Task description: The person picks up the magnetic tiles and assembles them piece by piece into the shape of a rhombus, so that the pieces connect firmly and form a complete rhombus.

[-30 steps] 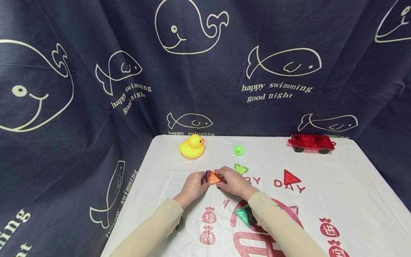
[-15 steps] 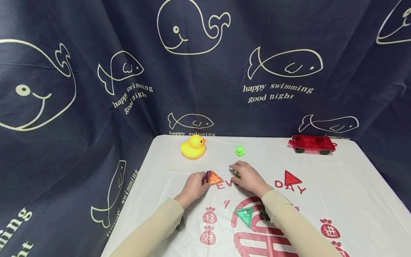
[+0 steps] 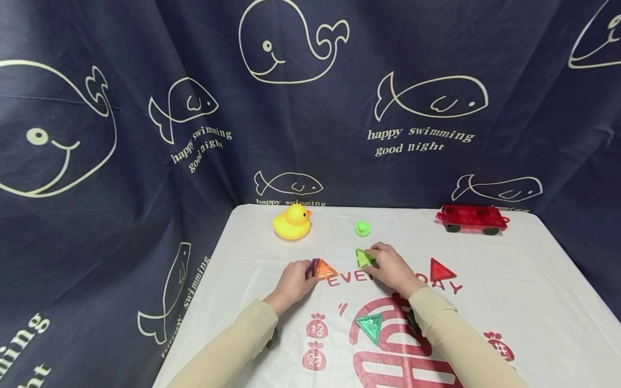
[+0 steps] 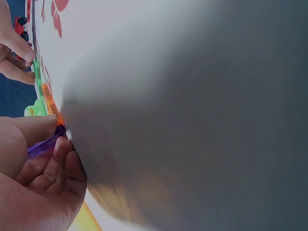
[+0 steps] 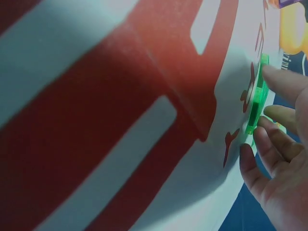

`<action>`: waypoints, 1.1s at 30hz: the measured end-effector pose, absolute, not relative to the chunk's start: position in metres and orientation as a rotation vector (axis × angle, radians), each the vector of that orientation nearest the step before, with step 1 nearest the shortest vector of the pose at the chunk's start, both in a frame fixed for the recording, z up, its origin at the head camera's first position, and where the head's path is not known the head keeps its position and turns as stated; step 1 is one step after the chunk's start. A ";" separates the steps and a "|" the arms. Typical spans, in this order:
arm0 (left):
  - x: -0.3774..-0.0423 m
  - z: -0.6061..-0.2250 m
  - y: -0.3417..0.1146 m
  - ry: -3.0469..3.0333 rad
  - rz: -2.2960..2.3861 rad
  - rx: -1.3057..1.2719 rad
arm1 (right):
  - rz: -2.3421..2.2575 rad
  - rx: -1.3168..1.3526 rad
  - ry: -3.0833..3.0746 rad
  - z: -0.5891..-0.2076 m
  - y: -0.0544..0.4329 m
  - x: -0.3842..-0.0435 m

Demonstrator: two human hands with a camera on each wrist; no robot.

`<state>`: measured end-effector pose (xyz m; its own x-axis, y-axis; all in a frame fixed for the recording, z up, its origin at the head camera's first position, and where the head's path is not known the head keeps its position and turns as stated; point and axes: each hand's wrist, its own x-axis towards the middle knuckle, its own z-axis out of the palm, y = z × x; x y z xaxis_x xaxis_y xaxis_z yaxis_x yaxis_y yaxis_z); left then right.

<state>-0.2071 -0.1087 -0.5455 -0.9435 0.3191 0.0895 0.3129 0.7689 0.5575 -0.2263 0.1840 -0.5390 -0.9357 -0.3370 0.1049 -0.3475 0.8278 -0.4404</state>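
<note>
In the head view my left hand (image 3: pixel 292 281) holds a purple translucent tile (image 3: pixel 315 265), which leans up beside an orange triangular magnetic tile (image 3: pixel 326 269). The left wrist view shows the thumb at the orange tile (image 4: pixel 51 102) and curled fingers around the purple tile (image 4: pixel 45 144). To the right, my right hand (image 3: pixel 393 267) pinches a light green triangular tile (image 3: pixel 363 258) near the table surface. Part of this green tile is hidden behind the fingers in the head view; its thin edge (image 5: pixel 258 94) shows in the right wrist view.
A yellow rubber duck (image 3: pixel 291 223), a small green duck (image 3: pixel 362 228) and a red wheeled car base (image 3: pixel 473 217) stand along the back. A red triangular tile (image 3: pixel 441 269) lies right of my right hand. Nearer lies a teal triangular tile (image 3: pixel 371 327) on the printed white cloth (image 3: pixel 271 242).
My right hand has let go of the orange tile, moved right and taken hold of the light green tile. My left hand has stayed in place with the purple tile.
</note>
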 end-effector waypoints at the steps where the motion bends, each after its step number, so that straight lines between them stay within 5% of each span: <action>1: -0.207 -0.545 -0.109 2.944 0.924 0.526 | 0.733 0.545 -2.984 -0.540 0.184 -0.227; 33: -0.207 -0.546 -0.108 2.954 0.913 0.532 | 0.865 0.246 -3.048 -0.539 0.161 -0.229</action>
<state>-0.2067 -0.1080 -0.5456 -0.9424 0.3208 0.0950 0.3184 0.7730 0.5487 -0.2294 0.1612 -0.5388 -0.9873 -0.1585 0.0070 -0.1385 0.8399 -0.5248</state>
